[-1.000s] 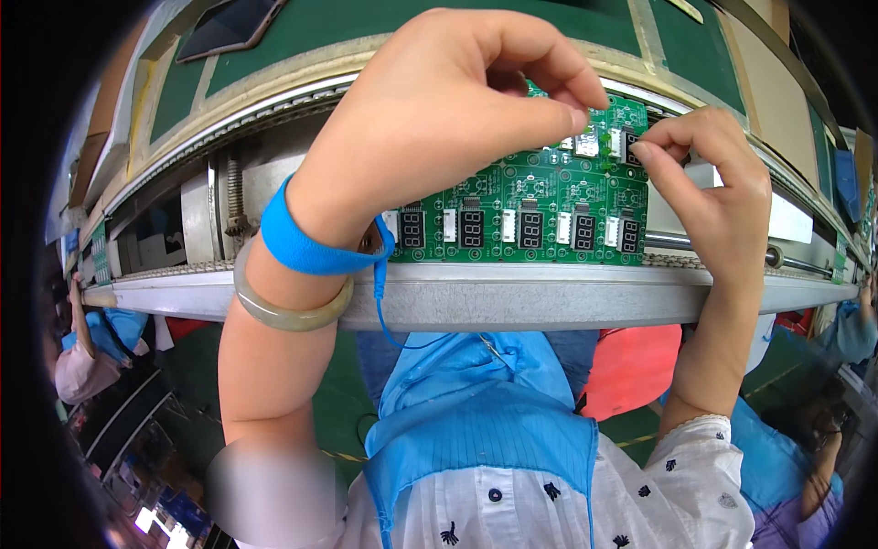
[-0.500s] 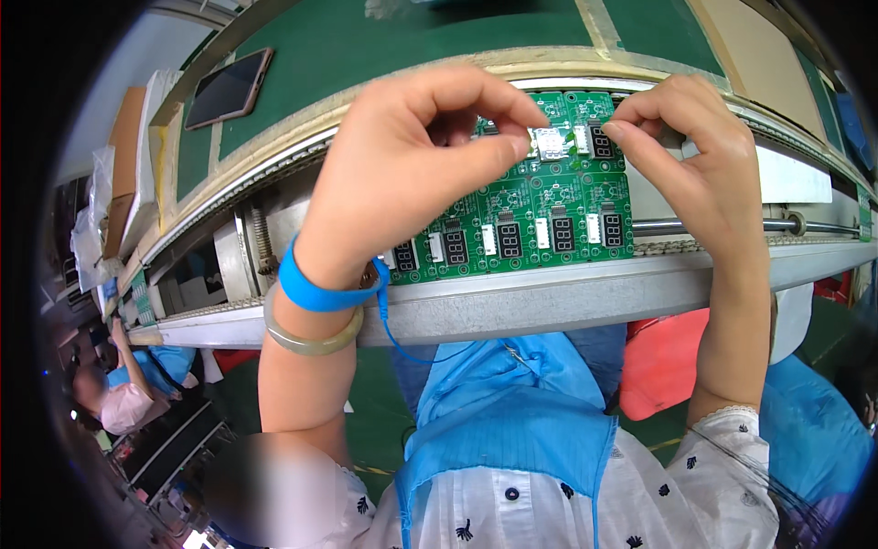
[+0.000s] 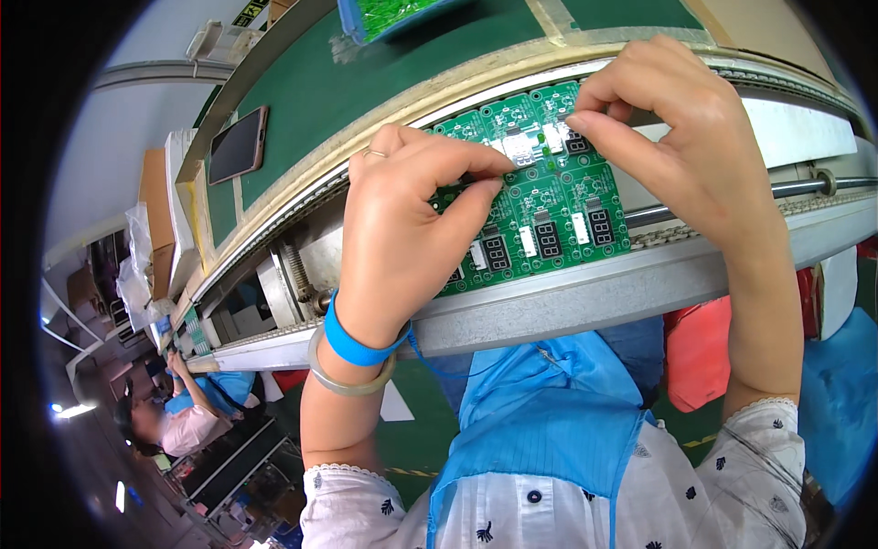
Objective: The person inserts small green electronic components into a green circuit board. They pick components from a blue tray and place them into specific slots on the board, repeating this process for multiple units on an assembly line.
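**Both hands on the panel at the conveyor rails**

The green panel (image 3: pixel 549 197) of small circuit boards lies flat across the conveyor rails (image 3: pixel 640 284), so both faces stay reachable and the panel cannot slide sideways. Each board carries a dark digit display and a white connector.

The left hand (image 3: pixel 402 247) rests over the left part of the panel. Its thumb and forefinger are drawn together at the panel's upper middle, their tips meeting just beside a white connector (image 3: pixel 519 151). Whether a part is pinched between them cannot be told; the fingertips cover that spot. The palm lies over the boards below, which steadies the panel against the rail.

The right hand (image 3: pixel 695 137) comes in from the right, above the panel's upper right corner. Its thumb and forefinger are closed to a fine pinch, tips down on the top row, just to the right of the left hand's fingertips. Any part held there is too small to tell.

Relative to both grips, the panel lies directly beneath the fingertips and extends toward the person, the lower rows of displays left uncovered between the two wrists.

The left wrist bears a blue strap (image 3: pixel 352 343) with a cord, and a pale bangle (image 3: pixel 343 380) below it.
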`<state>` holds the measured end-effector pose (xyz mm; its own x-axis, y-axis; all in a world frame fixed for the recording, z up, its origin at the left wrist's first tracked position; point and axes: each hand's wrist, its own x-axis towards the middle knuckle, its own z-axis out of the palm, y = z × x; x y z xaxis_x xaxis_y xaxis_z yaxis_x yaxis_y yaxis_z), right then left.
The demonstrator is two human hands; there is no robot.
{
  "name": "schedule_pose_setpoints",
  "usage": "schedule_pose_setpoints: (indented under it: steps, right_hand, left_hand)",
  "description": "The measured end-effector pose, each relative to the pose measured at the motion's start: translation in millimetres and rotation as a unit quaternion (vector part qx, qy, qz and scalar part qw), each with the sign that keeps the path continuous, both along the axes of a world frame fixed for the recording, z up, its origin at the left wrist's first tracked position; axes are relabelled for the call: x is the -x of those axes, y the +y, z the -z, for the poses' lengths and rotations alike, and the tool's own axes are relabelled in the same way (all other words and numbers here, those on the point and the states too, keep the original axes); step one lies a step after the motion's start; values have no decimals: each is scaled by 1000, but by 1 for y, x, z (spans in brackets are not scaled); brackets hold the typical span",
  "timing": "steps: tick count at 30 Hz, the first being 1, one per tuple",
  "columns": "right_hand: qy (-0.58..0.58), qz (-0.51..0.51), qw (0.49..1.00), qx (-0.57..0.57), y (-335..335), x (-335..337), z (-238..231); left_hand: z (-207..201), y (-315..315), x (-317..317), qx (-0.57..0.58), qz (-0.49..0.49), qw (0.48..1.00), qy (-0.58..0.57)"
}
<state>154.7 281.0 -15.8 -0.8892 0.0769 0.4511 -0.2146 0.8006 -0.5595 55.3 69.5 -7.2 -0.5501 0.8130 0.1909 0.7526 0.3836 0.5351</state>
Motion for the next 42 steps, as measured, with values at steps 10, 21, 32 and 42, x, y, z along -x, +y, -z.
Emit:
schedule_pose_setpoints:
  steps: [10,21,32,42]
  right_hand:
    - [-4,-2,1000,5,1,1,4]
    - [-4,-9,1000,-5,1,2,4]
    - [-1,-15,1000,-6,3,1,7]
    - [-7,-18,1000,0,3,1,6]
  left_hand:
    - [3,0,1,-4,5,998,60]
    - [4,-1,2,-6,24,998,65]
    - [3,0,3,1,28,997,74]
    - [4,0,2,-7,29,995,91]
